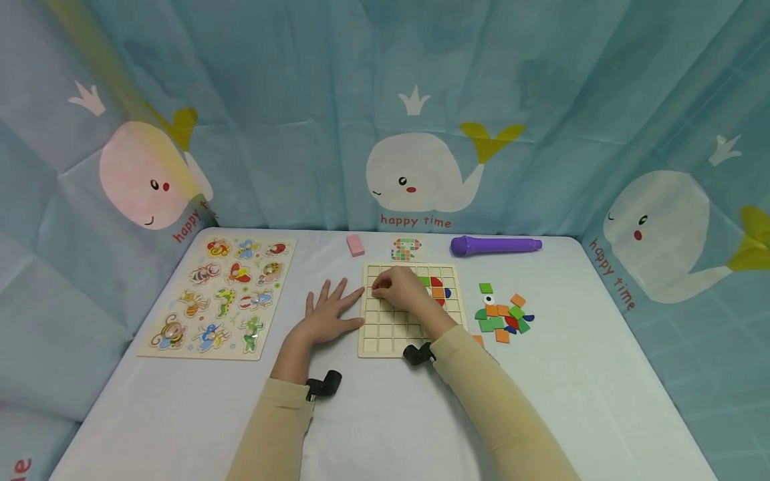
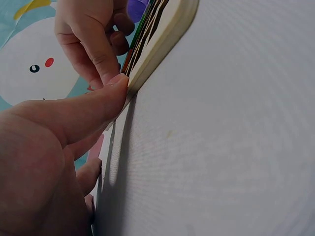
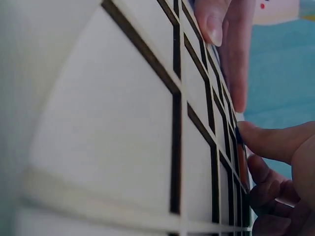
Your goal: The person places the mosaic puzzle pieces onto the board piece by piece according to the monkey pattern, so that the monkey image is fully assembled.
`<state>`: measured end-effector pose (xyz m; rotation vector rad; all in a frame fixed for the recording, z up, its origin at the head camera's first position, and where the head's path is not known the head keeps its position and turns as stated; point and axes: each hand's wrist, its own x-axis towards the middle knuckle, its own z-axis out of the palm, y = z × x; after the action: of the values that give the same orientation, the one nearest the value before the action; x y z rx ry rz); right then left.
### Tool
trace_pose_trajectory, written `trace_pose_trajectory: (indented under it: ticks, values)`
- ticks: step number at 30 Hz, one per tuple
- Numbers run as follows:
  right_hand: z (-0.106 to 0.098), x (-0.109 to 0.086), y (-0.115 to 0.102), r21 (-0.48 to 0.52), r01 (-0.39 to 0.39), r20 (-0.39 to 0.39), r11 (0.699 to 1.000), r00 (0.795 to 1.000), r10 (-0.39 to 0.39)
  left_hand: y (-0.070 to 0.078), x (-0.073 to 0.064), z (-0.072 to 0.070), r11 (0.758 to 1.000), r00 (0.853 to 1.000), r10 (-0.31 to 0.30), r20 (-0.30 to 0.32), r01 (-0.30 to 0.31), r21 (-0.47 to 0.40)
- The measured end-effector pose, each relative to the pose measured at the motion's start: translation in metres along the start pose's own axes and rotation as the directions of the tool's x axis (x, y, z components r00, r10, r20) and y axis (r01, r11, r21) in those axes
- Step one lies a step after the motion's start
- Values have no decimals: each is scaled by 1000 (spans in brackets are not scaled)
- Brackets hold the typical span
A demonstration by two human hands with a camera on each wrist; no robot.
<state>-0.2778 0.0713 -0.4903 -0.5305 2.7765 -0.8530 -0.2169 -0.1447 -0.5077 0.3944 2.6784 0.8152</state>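
A pale wooden grid board (image 1: 385, 334) lies on the table, with colored tiles (image 1: 437, 292) set in its upper right cells. My left hand (image 1: 327, 317) rests flat with spread fingers at the board's left edge, thumb and index fingertip right at the rim. Over the upper left cells, my right hand (image 1: 402, 288) bends down, thumb and fingers pinched together. At its thumb tip a small blue piece (image 3: 238, 135) shows in the right wrist view, mostly hidden. Beyond the board's top edge lies a pattern card (image 1: 406, 249).
Loose colored tiles (image 1: 496, 324) are scattered right of the board. A purple microphone-shaped stick (image 1: 496, 245) and a pink block (image 1: 355, 245) lie along the back. An insect puzzle board (image 1: 222, 297) sits at the left. A whale-printed curtain (image 1: 271, 167) surrounds the table.
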Motion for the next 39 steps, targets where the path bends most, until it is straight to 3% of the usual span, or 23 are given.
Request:
trace_pose_trajectory:
  ticks: [8,18,32,39]
  values:
    - [-6,-10,6,4,15,-27,1000,1000,-15,2,1,1,1000,1000,-5,10,5,15]
    - [-25,-40,13,79,-21,-83,997,996,28,3,2,0,1000,1000,-15,-3,15,28]
    - [-48,-71,42,167,-37,-163,985,985,65,3,1,3,1000,999,-26,-19,26,9]
    - [-57,-85,59,188,-91,-192,978,973,128,3,1,3,1000,1000,-21,-17,21,-6]
